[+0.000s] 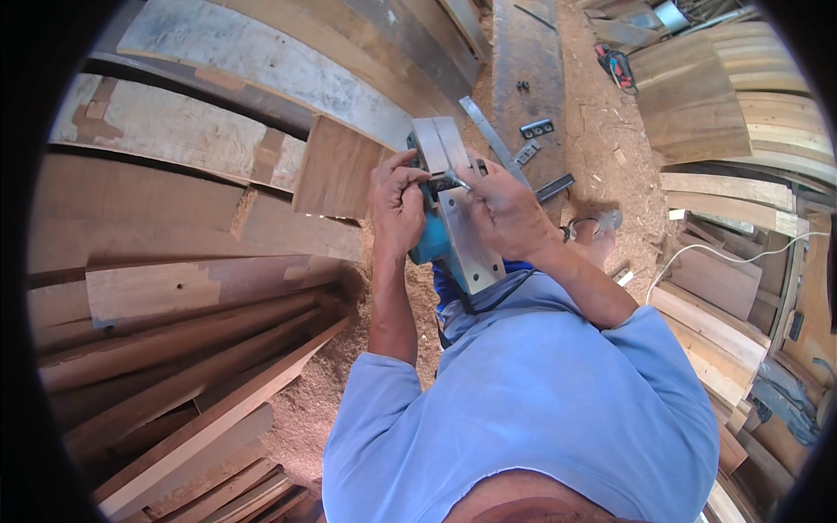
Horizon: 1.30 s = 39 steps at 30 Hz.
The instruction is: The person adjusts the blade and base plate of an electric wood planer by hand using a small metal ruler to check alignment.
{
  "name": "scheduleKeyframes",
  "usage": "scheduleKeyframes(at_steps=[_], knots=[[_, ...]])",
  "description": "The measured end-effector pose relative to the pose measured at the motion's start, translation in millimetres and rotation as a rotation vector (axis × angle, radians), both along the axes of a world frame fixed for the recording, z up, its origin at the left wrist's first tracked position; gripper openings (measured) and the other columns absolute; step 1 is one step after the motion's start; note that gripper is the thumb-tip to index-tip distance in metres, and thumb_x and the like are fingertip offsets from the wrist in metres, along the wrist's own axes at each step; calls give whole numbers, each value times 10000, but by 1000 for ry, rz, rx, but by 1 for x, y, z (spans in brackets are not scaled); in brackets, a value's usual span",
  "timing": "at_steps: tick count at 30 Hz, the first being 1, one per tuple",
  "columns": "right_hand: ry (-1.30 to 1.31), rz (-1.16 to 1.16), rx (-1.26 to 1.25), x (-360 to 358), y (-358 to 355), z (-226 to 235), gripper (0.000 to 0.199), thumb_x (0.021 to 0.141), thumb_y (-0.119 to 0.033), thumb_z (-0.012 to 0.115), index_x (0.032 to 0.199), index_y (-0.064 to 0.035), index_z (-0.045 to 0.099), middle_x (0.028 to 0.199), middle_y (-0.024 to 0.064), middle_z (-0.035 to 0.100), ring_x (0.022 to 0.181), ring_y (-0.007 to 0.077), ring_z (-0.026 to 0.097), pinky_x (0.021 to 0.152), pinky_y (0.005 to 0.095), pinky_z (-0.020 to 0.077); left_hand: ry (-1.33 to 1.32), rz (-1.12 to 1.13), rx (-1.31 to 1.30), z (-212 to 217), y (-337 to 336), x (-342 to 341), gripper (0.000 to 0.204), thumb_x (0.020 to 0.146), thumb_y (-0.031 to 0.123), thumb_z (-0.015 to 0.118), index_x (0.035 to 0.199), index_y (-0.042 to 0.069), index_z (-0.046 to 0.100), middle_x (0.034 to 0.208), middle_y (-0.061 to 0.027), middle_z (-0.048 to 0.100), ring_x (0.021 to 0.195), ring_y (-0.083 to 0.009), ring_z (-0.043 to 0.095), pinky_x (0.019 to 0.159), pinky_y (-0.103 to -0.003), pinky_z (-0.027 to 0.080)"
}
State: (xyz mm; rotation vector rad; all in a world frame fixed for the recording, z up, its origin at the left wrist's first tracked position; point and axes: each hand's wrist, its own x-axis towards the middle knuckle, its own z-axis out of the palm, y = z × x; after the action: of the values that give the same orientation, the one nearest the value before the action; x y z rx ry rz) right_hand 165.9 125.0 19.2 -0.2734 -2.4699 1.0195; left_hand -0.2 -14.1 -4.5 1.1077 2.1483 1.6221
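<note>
Centre of the frame, slightly up: an electric planer (453,218) with a teal body is flipped sole-up, metal base plate facing the camera, resting around lap height so the blade slot is reachable. Left hand (397,205) is clamped on the planer's left flank, thumb and fingers wrapped round the teal housing, apparently to steady it. Right hand (506,209) is closed on a small metal tool (455,180), tip pushed into the blade area near the middle of the sole; likely a key or driver, too small to tell which. Black cord (488,301) loops down from the planer toward the blue shirt (532,392).

Upper centre: a dark workboard (527,61) carries loose metal pieces, a clamp plate (537,128) and a long flat metal strip (488,131) just beyond the hands, laid near for easy pickup. Left half of the frame: stacked wooden planks (174,288), with a square wood offcut (336,167) just beside the left hand. Sawdust (602,148) covers the floor on the right, more boards stacked at the right edge (724,96).
</note>
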Motion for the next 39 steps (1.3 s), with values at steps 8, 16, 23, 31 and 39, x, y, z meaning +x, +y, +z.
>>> scheduleKeyframes(at_steps=[8, 16, 23, 31, 39], knots=[[44, -40, -82, -2, 0, -1, 479, 915, 48, 585, 1391, -2, 607, 1427, 326, 579, 1246, 469, 616, 1023, 464, 520, -15, -1, -1, -3, -2, -2, 255, 811, -13, 528, 942, 12, 746, 1301, -218, 682, 1210, -341, 612, 1043, -431, 492], [47, -27, -23, -5, 1, 2, 495, 888, 41, 571, 1382, 31, 607, 1391, 347, 593, 1217, 469, 633, 992, 457, 536, -9, -6, 4, -4, -2, -2, 253, 814, -14, 528, 939, 21, 744, 1292, -227, 681, 1206, -339, 619, 1048, -436, 487], [3, -47, -71, -3, 0, 1, 535, 821, -26, 647, 1352, 25, 610, 1355, 308, 614, 1283, 467, 587, 1095, 496, 475, -6, 0, -3, -5, -2, -3, 261, 818, -1, 531, 960, 29, 747, 1309, -223, 678, 1205, -346, 620, 1050, -437, 486], [-34, -1, 150, 3, 11, 15, 383, 864, -36, 654, 1246, -34, 693, 1244, 215, 706, 1113, 372, 632, 953, 447, 495, -78, 16, -258, 1, 7, 1, 455, 882, 111, 632, 1321, 8, 571, 1314, -249, 643, 1163, -356, 642, 1018, -447, 506], [-105, 107, 435, -12, 23, 28, 301, 863, -98, 676, 1158, -89, 736, 925, 43, 733, 1008, 285, 626, 894, 407, 461, -282, -20, -302, 0, 12, -3, 571, 908, 160, 660, 1414, -4, 452, 1293, -271, 635, 1146, -362, 663, 999, -459, 514]])
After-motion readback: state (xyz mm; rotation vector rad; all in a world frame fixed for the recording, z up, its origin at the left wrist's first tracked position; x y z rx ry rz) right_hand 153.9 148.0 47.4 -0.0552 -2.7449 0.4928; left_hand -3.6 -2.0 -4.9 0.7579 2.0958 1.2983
